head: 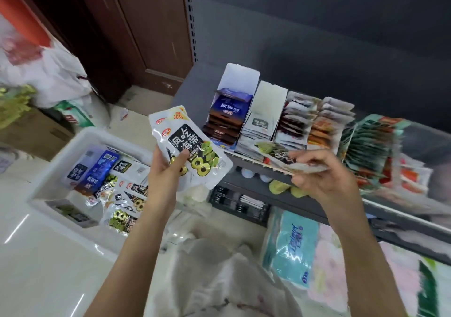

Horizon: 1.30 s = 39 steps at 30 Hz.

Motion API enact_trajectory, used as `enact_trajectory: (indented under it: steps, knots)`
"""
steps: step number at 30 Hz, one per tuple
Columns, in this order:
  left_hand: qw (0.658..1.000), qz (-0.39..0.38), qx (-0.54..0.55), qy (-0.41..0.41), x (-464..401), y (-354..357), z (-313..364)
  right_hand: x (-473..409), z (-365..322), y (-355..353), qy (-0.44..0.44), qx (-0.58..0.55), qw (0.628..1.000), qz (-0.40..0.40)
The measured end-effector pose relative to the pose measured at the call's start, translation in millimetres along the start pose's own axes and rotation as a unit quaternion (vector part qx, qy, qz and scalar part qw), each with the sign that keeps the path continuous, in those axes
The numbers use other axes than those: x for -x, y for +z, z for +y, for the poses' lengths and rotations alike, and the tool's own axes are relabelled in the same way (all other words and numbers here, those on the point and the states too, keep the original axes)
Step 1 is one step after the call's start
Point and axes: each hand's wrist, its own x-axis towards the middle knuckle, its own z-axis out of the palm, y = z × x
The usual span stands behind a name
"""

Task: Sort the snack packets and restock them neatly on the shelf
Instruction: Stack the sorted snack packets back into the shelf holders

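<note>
Restocking step, mid-frame. The left hand (168, 168) grips two white seaweed packets (189, 146) upright, thumb across the front one. The right hand (314, 173) pinches a matching packet stack (280, 157), held flat at the shelf (280, 194) edge. More packets lie in the white bin (58, 165), lower left. Judged next: slotting the stack into its display box row (258, 124).

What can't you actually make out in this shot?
Head view only:
- Right end of the shelf: the green packet row is motion-blurred.
- Stack in the right hand: count hidden by overlap.
- White tub: lower packets buried.
- Lower shelf items: shadowed under the shelf.
</note>
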Motion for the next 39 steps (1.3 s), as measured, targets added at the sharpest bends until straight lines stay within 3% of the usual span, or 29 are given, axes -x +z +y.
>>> enact_trajectory:
  steps: [9, 12, 16, 19, 28, 30, 33, 37, 39]
  knots:
    - [1.0, -0.001, -0.014, 0.026, 3.2, 29.6, 13.5, -26.7, 12.1, -33.1, -0.051, 0.188, 0.98, 0.035]
    - [0.998, -0.02, -0.034, 0.046, -10.7, 36.0, 21.2, -45.2, 9.9, -29.7, -0.056, 0.274, 0.953, 0.116]
    - [0.996, -0.044, -0.057, 0.058, -36.7, 43.3, 29.9, -76.9, -4.5, -13.0, -0.081, 0.273, 0.935, 0.213]
    - [0.994, -0.062, -0.066, 0.064, -56.3, 47.5, 33.5, -104.2, -3.8, 2.0, -0.126, 0.311, 0.916, 0.22]
    - [0.993, -0.087, -0.059, 0.052, -93.5, 48.3, 42.7, -146.4, -2.2, 11.2, -0.143, 0.432, 0.853, 0.255]
    - [0.993, -0.091, -0.056, 0.041, -98.9, 50.6, 41.1, -150.0, 4.2, 15.5, -0.168, 0.476, 0.832, 0.23]
    - [0.993, -0.104, -0.055, 0.031, -104.4, 56.5, 42.1, -156.2, 23.0, 32.8, -0.191, 0.533, 0.815, 0.123]
    - [0.989, -0.133, -0.054, 0.038, -106.6, 65.0, 44.4, -159.8, 50.3, 45.6, -0.052, 0.614, 0.786, -0.051]
    - [0.986, -0.148, -0.058, 0.043, -106.7, 68.6, 44.7, -154.5, 45.8, 45.2, -0.028, 0.562, 0.826, -0.039]
